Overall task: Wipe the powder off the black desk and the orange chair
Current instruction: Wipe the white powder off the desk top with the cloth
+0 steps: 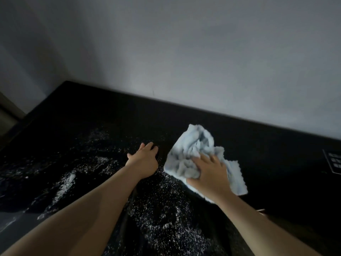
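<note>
R hand (209, 174) grips cloth (193, 154), powder (162, 215) just left of grip.

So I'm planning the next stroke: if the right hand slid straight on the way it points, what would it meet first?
Probably only bare black desk, then the wall; the right hand pushes the cloth ahead.

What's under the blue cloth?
The black desk. The cloth lies bunched on it under the right hand; any powder beneath is hidden.

right hand (208, 174) gripping cloth (193, 150), powdered desk (258, 145)
</note>
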{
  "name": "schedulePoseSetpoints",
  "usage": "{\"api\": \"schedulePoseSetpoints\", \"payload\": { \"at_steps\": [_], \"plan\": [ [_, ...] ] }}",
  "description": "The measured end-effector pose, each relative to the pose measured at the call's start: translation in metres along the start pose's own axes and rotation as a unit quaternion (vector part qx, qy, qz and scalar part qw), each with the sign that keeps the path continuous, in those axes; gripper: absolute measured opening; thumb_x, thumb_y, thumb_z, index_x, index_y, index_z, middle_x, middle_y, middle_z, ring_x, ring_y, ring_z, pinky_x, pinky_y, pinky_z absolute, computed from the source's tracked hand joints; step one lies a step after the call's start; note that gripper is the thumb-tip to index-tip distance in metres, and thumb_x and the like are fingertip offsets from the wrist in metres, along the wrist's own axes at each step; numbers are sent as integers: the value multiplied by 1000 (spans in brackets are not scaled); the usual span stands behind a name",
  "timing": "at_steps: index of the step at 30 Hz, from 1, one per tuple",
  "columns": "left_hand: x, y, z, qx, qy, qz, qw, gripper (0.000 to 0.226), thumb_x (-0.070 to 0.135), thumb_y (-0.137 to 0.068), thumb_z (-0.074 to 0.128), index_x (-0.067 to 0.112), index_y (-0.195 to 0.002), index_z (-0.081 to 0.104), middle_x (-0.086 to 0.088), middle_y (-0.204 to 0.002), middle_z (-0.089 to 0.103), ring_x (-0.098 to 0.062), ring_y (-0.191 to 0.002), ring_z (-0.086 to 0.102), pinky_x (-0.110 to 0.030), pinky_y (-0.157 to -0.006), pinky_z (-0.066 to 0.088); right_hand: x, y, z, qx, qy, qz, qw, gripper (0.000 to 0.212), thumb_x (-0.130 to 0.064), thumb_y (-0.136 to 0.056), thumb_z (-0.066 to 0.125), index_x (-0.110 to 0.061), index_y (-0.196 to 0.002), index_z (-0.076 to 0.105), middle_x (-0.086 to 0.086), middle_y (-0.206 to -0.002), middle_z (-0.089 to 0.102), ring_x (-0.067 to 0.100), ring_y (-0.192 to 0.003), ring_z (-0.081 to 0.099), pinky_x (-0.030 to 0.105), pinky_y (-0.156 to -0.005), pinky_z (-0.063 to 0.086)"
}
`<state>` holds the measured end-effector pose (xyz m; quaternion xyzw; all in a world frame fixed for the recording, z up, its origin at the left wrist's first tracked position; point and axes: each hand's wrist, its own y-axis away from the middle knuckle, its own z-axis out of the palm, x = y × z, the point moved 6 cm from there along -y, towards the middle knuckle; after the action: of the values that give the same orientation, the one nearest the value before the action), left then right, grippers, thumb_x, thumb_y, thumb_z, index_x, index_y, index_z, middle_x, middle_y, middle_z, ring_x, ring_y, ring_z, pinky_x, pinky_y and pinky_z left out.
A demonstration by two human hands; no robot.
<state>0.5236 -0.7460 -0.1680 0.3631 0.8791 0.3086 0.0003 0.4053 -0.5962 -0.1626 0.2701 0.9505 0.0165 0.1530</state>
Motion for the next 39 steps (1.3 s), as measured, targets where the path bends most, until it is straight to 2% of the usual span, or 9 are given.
{"api": "schedulePoseSetpoints", "payload": {
  "at_steps": [3,5,10,12,15,19,25,30,39],
  "plan": [
    [1,11,0,-28,-39,8,999,44,14,-102,27,9,-145,31,-5,-159,1,-31,-146,-5,-59,-113,16,2,26,-16,-27,-173,18,984,33,-47,-66,56,-38,-97,63,-20,-98,63,13,-109,51,30,-83,45],
    [5,20,-4,-11,1,36,999,42,14,-103,26,8,-143,36,-6,-158,12,-26,-146,3,-37,-117,9,12,29,-35,4,-275,92,957,11,-35,-71,58,-29,-80,60,-11,-73,64,12,-78,62,28,-64,51],
    [28,63,-20,130,283,73,947,42,28,-100,39,24,-142,40,4,-149,37,-14,-137,32,-20,-105,24,10,33,-77,105,-377,130,911,34,-32,-77,66,-41,-106,51,-15,-89,63,-3,-74,59,13,-55,41],
    [35,78,-21,145,433,45,889,40,31,-99,42,25,-139,45,3,-143,45,-13,-129,41,-21,-100,29,-6,40,-83,113,-414,127,894,42,-35,-75,68,-43,-111,46,-19,-94,60,-4,-79,57,14,-58,40],
    [54,103,-11,50,676,33,734,36,36,-100,39,22,-129,55,-1,-131,57,-16,-119,50,-37,-105,37,-32,55,-85,115,-441,101,885,44,-36,-75,69,-45,-111,44,-21,-96,59,-5,-80,58,13,-58,41],
    [65,140,-3,-4,800,45,599,41,32,-101,34,9,-119,63,-13,-113,69,-27,-108,63,-43,-97,47,-64,74,-81,110,-452,61,883,34,-43,-75,68,-53,-99,47,-21,-92,63,-8,-80,60,7,-59,42],
    [34,189,6,46,786,-8,616,34,29,-99,39,7,-105,65,-7,-83,73,-22,-79,67,-34,-67,51,-93,98,-79,108,-428,37,897,37,-60,-68,67,-49,-98,47,-13,-92,66,3,-82,64,22,-64,50],
    [-21,228,0,71,771,-3,633,29,31,-98,42,13,-101,64,-4,-101,70,-20,-94,65,-38,-81,50,-136,109,-88,145,-352,19,925,38,-56,-76,58,-37,-109,51,-3,-105,63,22,-99,60,42,-82,53],
    [-176,270,-14,108,757,-32,644,27,30,-98,44,15,-112,61,-3,-105,66,-19,-92,64,-36,-83,48,-277,109,-49,180,-351,16,919,40,-46,-79,64,-39,-114,46,-11,-95,57,10,-83,58,22,-63,44]
  ]
}}
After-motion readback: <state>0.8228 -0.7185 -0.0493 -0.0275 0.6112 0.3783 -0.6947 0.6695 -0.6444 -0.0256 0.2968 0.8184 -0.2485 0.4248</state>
